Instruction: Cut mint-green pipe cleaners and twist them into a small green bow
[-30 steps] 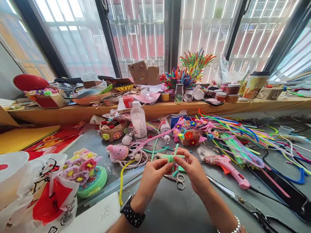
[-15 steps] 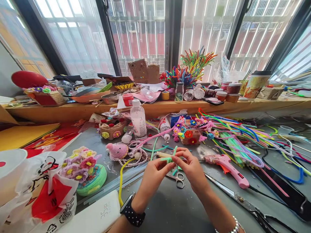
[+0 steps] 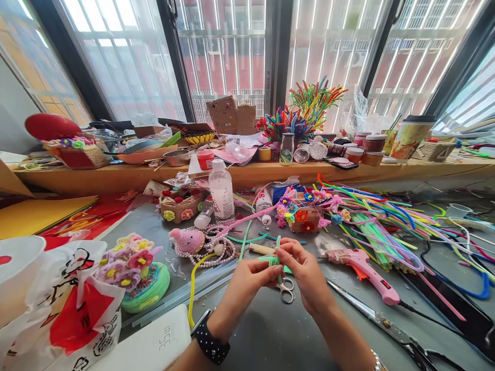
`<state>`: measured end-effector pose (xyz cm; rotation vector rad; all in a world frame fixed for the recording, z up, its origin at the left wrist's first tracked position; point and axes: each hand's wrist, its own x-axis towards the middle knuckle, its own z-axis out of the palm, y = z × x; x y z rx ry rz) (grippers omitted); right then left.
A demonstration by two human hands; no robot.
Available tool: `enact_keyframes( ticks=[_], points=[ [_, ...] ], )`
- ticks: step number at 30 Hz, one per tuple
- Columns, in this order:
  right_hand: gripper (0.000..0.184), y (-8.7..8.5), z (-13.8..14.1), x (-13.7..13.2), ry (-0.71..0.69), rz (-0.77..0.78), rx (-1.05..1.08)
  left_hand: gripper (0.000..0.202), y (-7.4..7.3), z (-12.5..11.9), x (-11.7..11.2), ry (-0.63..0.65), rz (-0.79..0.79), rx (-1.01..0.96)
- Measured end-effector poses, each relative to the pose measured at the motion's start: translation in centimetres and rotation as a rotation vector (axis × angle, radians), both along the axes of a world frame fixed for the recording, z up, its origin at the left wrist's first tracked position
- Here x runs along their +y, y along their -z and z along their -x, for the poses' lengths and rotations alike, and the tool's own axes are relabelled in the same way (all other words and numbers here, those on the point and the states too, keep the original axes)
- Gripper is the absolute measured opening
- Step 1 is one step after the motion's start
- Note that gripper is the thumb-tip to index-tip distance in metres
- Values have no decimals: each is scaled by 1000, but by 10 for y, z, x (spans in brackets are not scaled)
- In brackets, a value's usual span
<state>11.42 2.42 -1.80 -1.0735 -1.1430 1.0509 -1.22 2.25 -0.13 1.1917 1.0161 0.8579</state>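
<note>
Fingers of our left hand [image 3: 253, 279] and right hand [image 3: 304, 270] pinch the green pipe cleaner [image 3: 273, 261] in the frame's lower middle; its rightward end, plain a second ago, no longer shows, so we judge shaping continues.

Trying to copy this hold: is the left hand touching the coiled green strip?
Touching. The head view shows the left hand pinching the coiled green strip between its thumb and a finger.

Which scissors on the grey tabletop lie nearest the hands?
The small silver metal scissors, showing between the left hand and right hand; the long black-handled metal scissors are much larger and lie farther right.
</note>
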Motion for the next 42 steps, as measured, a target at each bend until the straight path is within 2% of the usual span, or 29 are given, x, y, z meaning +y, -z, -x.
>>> enact_keyframes(
  ticks=[9, 11, 14, 17, 19, 25, 32, 37, 42],
  points=[
    [23, 0, 0, -2, 15, -19, -85, 24, 0, -1, 0, -39, 44, -52],
    [21, -5, -5, -3, 47, -116, -167, 25, -2, 0, -1, -75, 70, -66],
    [22, -12, -13, -4, 80, -375, -419, 27, -5, 2, -1, -127, 80, -84],
    [32, -14, -19, -4, 33, -601, -689, 28, -6, 3, 0, -132, 61, -79],
    [38, -13, -21, -2, -16, -669, -797, 26, -6, 4, 0, -124, 49, -78],
    [41, -6, -21, 1, -15, -705, -863, 24, -4, 3, -1, -87, -15, -79],
    [38, -4, -20, 1, -20, -714, -864, 23, -4, 4, 1, -64, -164, 23],
    [37, -1, -19, 0, -58, -749, -907, 22, -6, 5, 2, -24, -166, 19],
    [31, 1, -18, 0, -23, -745, -941, 24, -6, 5, 1, 5, -165, 15]
  ],
)
